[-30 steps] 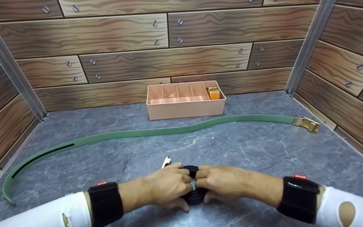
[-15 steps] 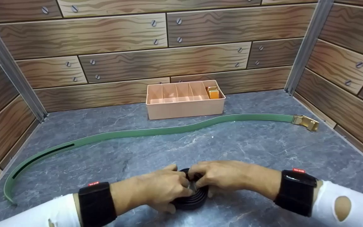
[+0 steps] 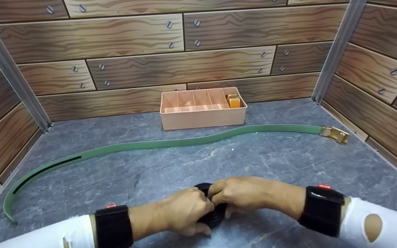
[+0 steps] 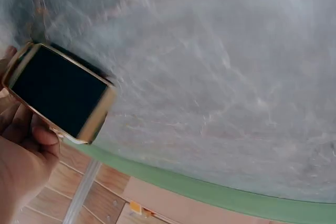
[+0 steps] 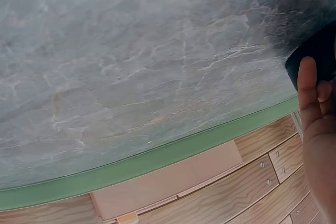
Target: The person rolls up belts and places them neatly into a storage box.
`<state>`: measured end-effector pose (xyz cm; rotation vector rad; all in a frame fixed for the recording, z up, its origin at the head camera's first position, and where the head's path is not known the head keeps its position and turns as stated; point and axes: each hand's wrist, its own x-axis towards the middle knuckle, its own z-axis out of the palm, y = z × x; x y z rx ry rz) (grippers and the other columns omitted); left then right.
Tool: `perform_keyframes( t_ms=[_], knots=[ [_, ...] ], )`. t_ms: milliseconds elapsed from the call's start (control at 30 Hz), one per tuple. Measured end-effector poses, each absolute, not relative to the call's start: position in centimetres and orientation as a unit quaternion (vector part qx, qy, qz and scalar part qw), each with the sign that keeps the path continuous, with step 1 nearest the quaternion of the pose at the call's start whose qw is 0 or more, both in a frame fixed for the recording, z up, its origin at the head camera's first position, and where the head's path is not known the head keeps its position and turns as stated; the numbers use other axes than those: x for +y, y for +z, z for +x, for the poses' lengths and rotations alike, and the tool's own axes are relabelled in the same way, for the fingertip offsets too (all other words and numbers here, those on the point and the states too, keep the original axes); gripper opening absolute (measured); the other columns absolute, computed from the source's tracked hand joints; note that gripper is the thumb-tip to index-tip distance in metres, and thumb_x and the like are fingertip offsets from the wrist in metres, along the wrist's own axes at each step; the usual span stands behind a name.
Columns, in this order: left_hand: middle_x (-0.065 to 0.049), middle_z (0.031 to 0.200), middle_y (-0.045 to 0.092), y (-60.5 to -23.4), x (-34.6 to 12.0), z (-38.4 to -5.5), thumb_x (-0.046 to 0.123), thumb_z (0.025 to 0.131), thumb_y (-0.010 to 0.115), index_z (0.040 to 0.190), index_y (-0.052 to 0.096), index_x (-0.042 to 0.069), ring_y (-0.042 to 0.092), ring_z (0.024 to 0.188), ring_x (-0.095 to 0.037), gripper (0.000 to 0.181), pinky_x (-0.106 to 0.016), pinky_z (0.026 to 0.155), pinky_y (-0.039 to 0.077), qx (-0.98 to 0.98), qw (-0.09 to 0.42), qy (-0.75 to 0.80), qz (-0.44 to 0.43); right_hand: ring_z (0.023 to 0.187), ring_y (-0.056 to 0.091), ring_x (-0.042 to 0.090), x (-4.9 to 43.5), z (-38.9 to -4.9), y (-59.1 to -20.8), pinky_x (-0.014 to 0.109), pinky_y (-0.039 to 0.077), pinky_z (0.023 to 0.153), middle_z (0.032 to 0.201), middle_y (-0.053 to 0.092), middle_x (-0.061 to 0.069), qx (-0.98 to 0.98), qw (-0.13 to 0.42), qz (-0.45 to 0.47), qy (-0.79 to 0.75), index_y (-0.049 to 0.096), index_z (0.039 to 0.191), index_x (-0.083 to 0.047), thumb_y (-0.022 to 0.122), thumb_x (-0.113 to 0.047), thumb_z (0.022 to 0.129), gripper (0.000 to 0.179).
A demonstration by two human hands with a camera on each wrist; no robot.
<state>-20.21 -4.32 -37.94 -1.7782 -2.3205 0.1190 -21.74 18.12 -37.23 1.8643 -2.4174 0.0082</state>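
A black belt, rolled into a tight coil [image 3: 215,215], is between both hands near the front of the table. My left hand [image 3: 190,210] grips the left side of the coil, its thumb low along the outside. In the left wrist view the belt's buckle [image 4: 60,90] shows, a dark plate in a gold frame, beside the curled fingers [image 4: 44,137]; in the head view it is hidden. My right hand [image 3: 238,193] pinches the right side of the coil, fingertips in its centre. In the right wrist view, fingers [image 5: 308,85] lie against the black coil [image 5: 320,51].
A green belt [image 3: 174,143] stretches across the table behind the hands, its gold buckle [image 3: 336,134] at the right. Behind it stands a pink divided box [image 3: 202,120], with an orange and gold item [image 3: 234,101] in its right compartment. Wood-patterned walls [image 3: 133,75] enclose the table.
The coil has turned in the hands, and the gold buckle seen beyond the left hand a second ago is hidden from the head view. The right fingers have shifted left into the coil's centre.
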Motion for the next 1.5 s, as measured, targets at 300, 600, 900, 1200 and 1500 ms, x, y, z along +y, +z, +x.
perform_keyframes(
  t_ms=[300, 600, 900, 1200, 1500],
  knots=[
    [0.008, 0.09, 0.069, -37.5, -5.5, -20.3, 0.052, 0.078, 0.077, 0.1, 0.069, 0.021, 0.06, 0.085, -0.007, 0.039, -0.027, 0.083, 0.045, -0.784, 0.091, 0.071, -0.609, 0.12, 0.059, 0.015, 18.3, -22.5, -36.9, 0.026, 0.047, 0.104, 0.126, 0.059, 0.002, -0.806, 0.027, 0.591, 0.016, 0.073, 0.109, -0.016, 0.08, -0.023, 0.08, 0.031],
    [0.006, 0.074, 0.068, -39.3, -3.5, -19.8, 0.041, 0.074, 0.079, 0.086, 0.064, 0.016, 0.067, 0.071, -0.013, 0.031, -0.028, 0.075, 0.055, -0.853, 0.143, -0.046, -0.499, 0.099, 0.063, 0.014, 18.3, -20.2, -37.7, 0.023, 0.054, 0.089, 0.123, 0.057, 0.005, -0.852, 0.045, 0.498, 0.157, 0.061, 0.113, -0.009, 0.077, -0.015, 0.082, 0.035],
    [0.006, 0.079, 0.07, -38.1, -3.5, -21.0, 0.056, 0.067, 0.085, 0.097, 0.073, 0.012, 0.061, 0.072, -0.006, 0.054, -0.024, 0.074, 0.052, -0.881, 0.024, -0.102, -0.462, 0.103, 0.067, 0.019, 17.6, -18.3, -38.7, 0.028, 0.056, 0.089, 0.119, 0.061, 0.006, -0.882, 0.082, 0.449, 0.122, 0.066, 0.127, -0.002, 0.069, -0.026, 0.093, 0.042],
    [0.005, 0.076, 0.064, -37.0, -4.5, -22.7, 0.045, 0.087, 0.071, 0.095, 0.07, 0.01, 0.056, 0.089, -0.01, 0.036, -0.026, 0.091, 0.046, -0.832, -0.087, -0.113, -0.536, 0.112, 0.065, 0.023, 17.8, -18.5, -39.3, 0.035, 0.053, 0.098, 0.123, 0.062, 0.009, -0.852, 0.147, 0.501, 0.035, 0.066, 0.123, 0.0, 0.064, -0.026, 0.095, 0.038],
    [-0.004, 0.099, 0.062, -37.0, -4.2, -24.5, 0.011, 0.085, 0.071, 0.104, 0.073, 0.01, 0.062, 0.091, -0.016, 0.018, -0.026, 0.082, 0.056, -0.844, 0.073, -0.046, -0.53, 0.103, 0.066, 0.019, 17.6, -18.9, -38.8, 0.03, 0.054, 0.093, 0.115, 0.063, 0.009, -0.831, 0.175, 0.528, 0.009, 0.07, 0.112, 0.001, 0.066, -0.021, 0.094, 0.029]
  ],
)
